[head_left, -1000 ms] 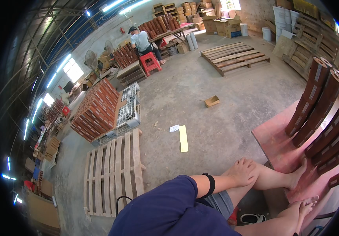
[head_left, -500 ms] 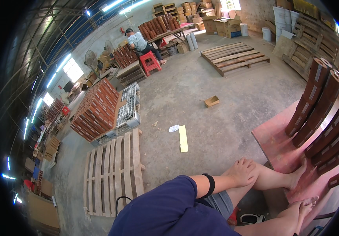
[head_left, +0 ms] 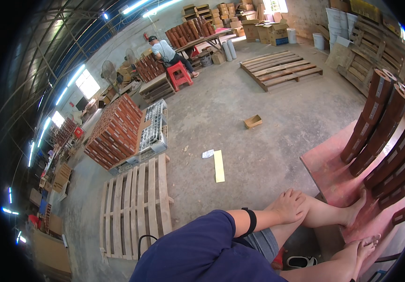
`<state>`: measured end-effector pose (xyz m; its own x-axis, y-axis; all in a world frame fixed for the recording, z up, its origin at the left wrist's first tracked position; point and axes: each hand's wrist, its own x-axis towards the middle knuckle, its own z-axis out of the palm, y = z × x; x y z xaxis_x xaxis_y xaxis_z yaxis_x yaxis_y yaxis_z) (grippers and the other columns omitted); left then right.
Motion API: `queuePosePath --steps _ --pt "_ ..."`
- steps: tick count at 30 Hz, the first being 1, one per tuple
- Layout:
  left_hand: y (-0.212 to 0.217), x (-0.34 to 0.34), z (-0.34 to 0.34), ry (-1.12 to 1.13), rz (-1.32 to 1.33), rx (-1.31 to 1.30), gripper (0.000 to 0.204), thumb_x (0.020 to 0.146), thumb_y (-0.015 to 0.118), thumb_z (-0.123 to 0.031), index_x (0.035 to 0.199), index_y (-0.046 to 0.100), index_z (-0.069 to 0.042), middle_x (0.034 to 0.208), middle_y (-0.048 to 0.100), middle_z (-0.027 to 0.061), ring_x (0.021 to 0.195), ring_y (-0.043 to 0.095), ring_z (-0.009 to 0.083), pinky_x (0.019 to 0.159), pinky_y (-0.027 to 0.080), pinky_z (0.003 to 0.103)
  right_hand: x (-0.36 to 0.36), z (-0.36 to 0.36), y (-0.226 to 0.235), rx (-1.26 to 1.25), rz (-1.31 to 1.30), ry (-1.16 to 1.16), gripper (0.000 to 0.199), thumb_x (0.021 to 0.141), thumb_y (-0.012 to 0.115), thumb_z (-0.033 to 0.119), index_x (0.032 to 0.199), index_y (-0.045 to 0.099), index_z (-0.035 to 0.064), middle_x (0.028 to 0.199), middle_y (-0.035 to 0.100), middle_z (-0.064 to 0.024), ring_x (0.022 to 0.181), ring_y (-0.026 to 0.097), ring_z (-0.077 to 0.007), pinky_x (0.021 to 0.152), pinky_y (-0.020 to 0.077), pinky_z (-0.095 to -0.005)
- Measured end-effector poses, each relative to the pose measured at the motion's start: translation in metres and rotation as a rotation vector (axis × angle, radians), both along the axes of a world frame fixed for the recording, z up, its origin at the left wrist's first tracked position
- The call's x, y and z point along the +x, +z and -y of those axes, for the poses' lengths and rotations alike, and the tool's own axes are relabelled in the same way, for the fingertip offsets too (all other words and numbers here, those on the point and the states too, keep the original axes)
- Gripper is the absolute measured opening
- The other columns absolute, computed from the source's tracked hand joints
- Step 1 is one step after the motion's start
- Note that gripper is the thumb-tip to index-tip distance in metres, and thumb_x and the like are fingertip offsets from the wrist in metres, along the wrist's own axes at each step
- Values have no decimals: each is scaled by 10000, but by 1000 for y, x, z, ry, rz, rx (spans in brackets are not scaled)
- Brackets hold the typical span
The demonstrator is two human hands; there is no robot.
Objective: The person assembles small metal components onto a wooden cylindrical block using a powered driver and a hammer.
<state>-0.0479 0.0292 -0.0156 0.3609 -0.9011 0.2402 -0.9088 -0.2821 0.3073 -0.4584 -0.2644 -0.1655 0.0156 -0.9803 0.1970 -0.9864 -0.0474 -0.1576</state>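
Note:
My left hand point(head_left: 290, 206) lies over my bent left knee, its fingers stretched out and holding nothing. A black band point(head_left: 248, 222) circles my left forearm. Both my bare feet are up on a pinkish-red tabletop point(head_left: 322, 152) at the right. Low at the right, my right hand point(head_left: 364, 252) seems to be against my right foot point(head_left: 370, 240); its fingers do not show clearly. Beyond my feet, tall stacks of reddish-brown rolls point(head_left: 369, 124) with pale hollow ends stand on the tabletop, partly cut off by the picture's edge.
A slatted wooden pallet point(head_left: 136, 207) lies to my left, beside a plastic pallet point(head_left: 155, 129) loaded with brown rolls point(head_left: 113, 131). Yellow strip point(head_left: 219, 165) and small open carton point(head_left: 253, 121) lie on the floor. Another pallet point(head_left: 280, 68) lies farther off. A co-worker point(head_left: 162, 50) sits on a red stool point(head_left: 179, 75).
The distant co-worker's head and upper body have shifted slightly. My left hand stays on the knee, and the rolls have not moved.

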Motion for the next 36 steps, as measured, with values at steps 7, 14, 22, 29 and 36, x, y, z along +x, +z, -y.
queuePosePath --steps 7,14,22,29,36 --pt "3 0 1 -10 -22 25 525 710 617 -351 1164 533 -102 1254 461 137 1120 405 383 909 380 481 -6 0 -2 -39 -55 61 607 791 642 220 1247 400 -100 1367 329 -282 1273 332 -395 1072 288 -424" --pt "0 0 1 -9 -15 0 511 705 620 -340 1149 535 -102 1246 456 137 1119 400 382 901 380 481 1 -6 16 88 -32 23 641 794 646 253 1265 382 -92 1364 327 -293 1266 333 -405 1067 293 -426" --pt "1 -2 3 -22 -8 -23 513 703 620 -341 1148 535 -102 1244 454 136 1120 399 378 898 382 478 -21 4 -11 -77 -5 63 632 795 650 293 1234 401 -88 1272 375 -340 1184 380 -461 1007 352 -447" --pt "3 0 1 -11 -18 20 519 710 614 -348 1160 532 -102 1256 449 136 1127 399 379 897 385 479 -9 -1 3 122 38 -32 673 781 648 367 1235 405 -65 1202 402 -352 1148 400 -476 962 387 -463" --pt "3 -2 2 -14 -12 27 532 714 614 -351 1175 527 -101 1274 444 142 1137 400 388 906 379 484 -18 2 -15 -94 26 -36 644 770 644 325 1235 413 -57 1150 451 -336 1111 429 -465 951 392 -467"
